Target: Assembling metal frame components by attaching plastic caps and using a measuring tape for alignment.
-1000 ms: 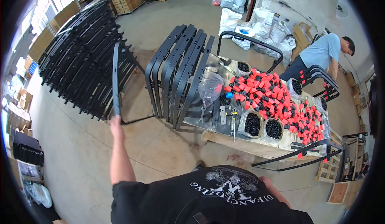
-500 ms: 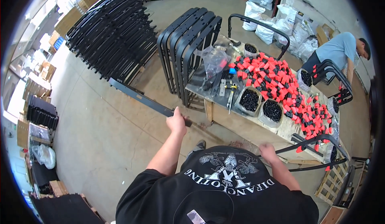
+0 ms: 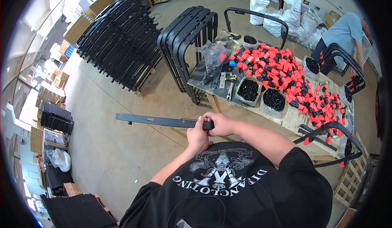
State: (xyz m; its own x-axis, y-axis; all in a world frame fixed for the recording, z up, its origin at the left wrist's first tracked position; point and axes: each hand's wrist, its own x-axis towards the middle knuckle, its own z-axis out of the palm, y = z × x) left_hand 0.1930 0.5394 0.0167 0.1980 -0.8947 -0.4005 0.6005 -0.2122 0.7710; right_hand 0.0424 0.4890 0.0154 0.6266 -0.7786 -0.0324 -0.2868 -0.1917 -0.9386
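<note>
"Near the person's body, what are the hands on?"
"One black slotted metal frame (image 3: pixel 163 120), reaching left above the floor (image 3: pixel 134 158). The left hand (image 3: pixel 197 140) and right hand (image 3: pixel 221 124) each have their grip wrapped around its right end."
"And farther off?"
"To the right, red-and-black plastic caps (image 3: pixel 269 64) lie heaped on the surface (image 3: pixel 295 117); far left, black frames (image 3: pixel 118 40) are stacked."

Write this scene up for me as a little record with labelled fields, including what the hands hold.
Left hand: gripping the near end of a black frame
Right hand: closed on the same end
Table: holds loose red-and-black pieces and bags of small black parts
Beside table's left end: upright black frames
Far left: tall dark stack
Co-worker: bending, beyond table
</note>
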